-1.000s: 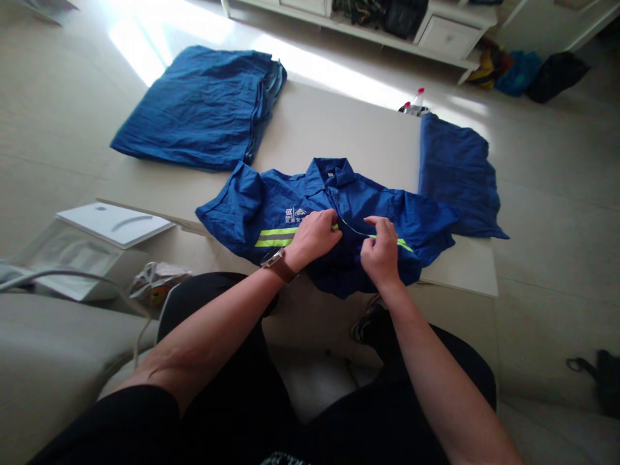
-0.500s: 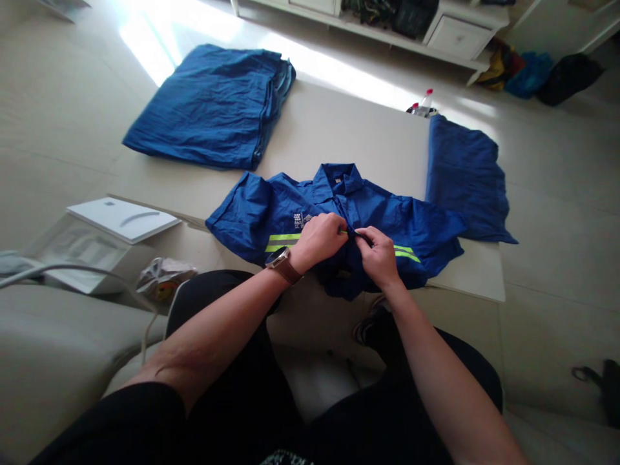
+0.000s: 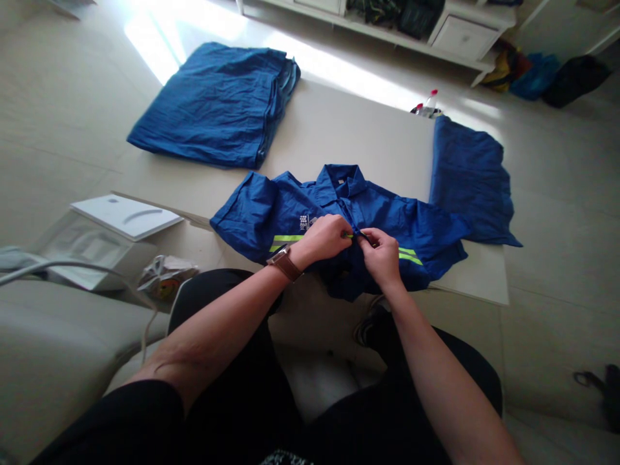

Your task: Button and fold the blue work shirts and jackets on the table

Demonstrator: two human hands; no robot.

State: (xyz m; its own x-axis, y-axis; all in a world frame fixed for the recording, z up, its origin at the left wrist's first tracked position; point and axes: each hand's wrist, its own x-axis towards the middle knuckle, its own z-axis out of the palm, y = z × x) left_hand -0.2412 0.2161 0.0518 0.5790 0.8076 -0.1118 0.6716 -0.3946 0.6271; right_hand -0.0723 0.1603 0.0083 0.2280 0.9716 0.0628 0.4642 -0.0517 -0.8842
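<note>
A blue work jacket (image 3: 295, 200) with yellow-green reflective stripes and a white chest print lies front up, collar away from me, at the near edge of the white table (image 3: 368, 123). Its lower part hangs over that edge. My left hand (image 3: 330, 237), with a brown-strapped watch on the wrist, is closed on the front opening at stripe height. Just to its right, my right hand (image 3: 382, 257) pinches the other side of the opening. The fingertips nearly meet, and they hide whatever fastener is between them.
Folded blue cloth (image 3: 208, 106) lies at the table's back left, and another blue cloth (image 3: 472, 177) drapes over the right end. Bottles with red caps (image 3: 429, 103) stand behind it. A white box (image 3: 126, 216) sits left of the table, near a cable (image 3: 92, 266).
Both hands stay at the jacket's front opening, with only slight finger movement. The whole view has shifted a little.
</note>
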